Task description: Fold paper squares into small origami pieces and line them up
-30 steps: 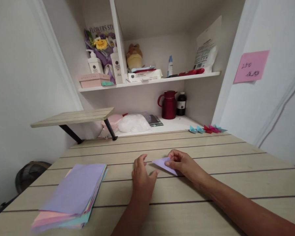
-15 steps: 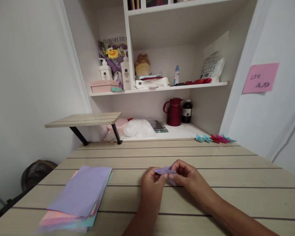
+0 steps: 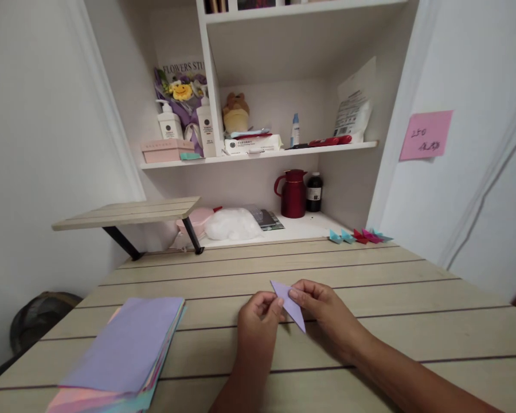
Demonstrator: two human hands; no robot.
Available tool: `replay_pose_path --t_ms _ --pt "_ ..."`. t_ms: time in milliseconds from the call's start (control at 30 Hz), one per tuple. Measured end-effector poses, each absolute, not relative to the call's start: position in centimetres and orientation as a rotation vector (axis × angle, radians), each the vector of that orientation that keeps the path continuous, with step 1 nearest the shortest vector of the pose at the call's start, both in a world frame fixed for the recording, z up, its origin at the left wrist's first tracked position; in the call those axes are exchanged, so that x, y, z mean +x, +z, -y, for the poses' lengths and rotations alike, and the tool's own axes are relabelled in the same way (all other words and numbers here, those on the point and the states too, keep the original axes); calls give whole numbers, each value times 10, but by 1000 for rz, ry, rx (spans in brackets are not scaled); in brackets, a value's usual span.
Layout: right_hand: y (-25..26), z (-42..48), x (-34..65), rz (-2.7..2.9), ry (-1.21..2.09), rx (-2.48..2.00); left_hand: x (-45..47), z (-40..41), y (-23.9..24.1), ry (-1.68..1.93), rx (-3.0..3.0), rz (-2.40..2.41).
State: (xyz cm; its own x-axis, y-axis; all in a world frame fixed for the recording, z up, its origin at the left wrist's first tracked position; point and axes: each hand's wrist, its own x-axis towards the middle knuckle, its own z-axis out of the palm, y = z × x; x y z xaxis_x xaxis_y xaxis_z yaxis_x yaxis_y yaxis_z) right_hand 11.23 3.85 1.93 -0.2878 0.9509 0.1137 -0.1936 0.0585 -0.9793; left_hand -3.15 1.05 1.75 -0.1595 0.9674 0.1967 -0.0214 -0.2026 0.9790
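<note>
A small piece of folded purple paper [image 3: 293, 311], narrow and pointed at both ends, is held between my two hands just over the table. My left hand [image 3: 258, 315] pinches its left edge between thumb and fingers. On the other side, my right hand [image 3: 320, 301] grips the upper right edge, thumb on top. The fingers behind the paper are partly hidden. To the left lies a stack of coloured paper sheets [image 3: 126, 344], with a purple sheet uppermost.
Several folded paper figures [image 3: 361, 236] in blue, red and pink line the table's back right edge. A raised wooden stand [image 3: 129, 211] is at back left. Behind the slatted table [image 3: 223, 275], shelves hold a red jug [image 3: 293, 194], a dark bottle [image 3: 313, 192] and pump bottles [image 3: 169, 121].
Between my hands the purple paper has turned from lying nearly edge-on to showing a flat face, its long points running from upper left to lower right. The camera view has shifted slightly right.
</note>
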Motion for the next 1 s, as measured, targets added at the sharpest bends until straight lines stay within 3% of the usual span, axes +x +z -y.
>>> replay_pose_path --t_ms 233,1000 --pt "16 -41 112 1067 1681 -759 -29 -12 14 1502 1169 -1041" --pt "17 -34 109 1208 1718 -757 -30 -17 4 1497 980 -963"
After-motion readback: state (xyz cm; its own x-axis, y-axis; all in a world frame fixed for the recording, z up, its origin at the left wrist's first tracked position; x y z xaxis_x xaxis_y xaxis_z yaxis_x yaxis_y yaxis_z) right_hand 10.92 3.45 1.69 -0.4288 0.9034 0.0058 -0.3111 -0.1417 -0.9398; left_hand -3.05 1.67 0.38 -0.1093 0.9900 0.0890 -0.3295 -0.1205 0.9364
